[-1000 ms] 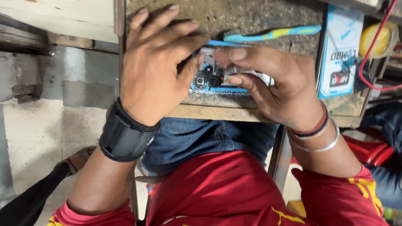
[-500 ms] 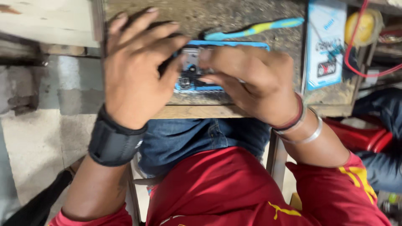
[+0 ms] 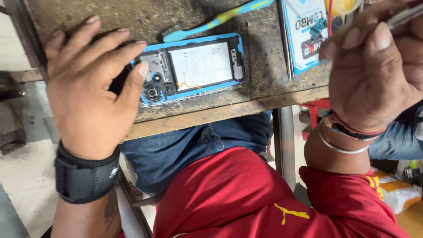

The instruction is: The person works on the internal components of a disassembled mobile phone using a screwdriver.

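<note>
An opened phone point(image 3: 200, 66) with a blue frame lies back-up on the worn wooden bench point(image 3: 273, 83), its battery and camera modules bare. My left hand point(image 3: 88, 101) lies over the phone's left end, fingers curled on it, the index fingertip by the camera modules. Off to the right, clear of the phone, my right hand point(image 3: 374, 75) is lifted above the bench edge. It pinches a thin grey metal tool point(image 3: 403, 16), most of which is hidden.
A blue and yellow toothbrush point(image 3: 216, 20) lies just behind the phone. A blue and white packet point(image 3: 306, 33) sits right of it, with a yellow round thing point(image 3: 343, 5) and a red wire point(image 3: 329, 17) beyond. A metal bench leg point(image 3: 286, 141) stands by my knees.
My right hand has left the phone and risen to the right, now gripping a thin tool. The phone's middle and right end are uncovered. My left hand stays on its left end.
</note>
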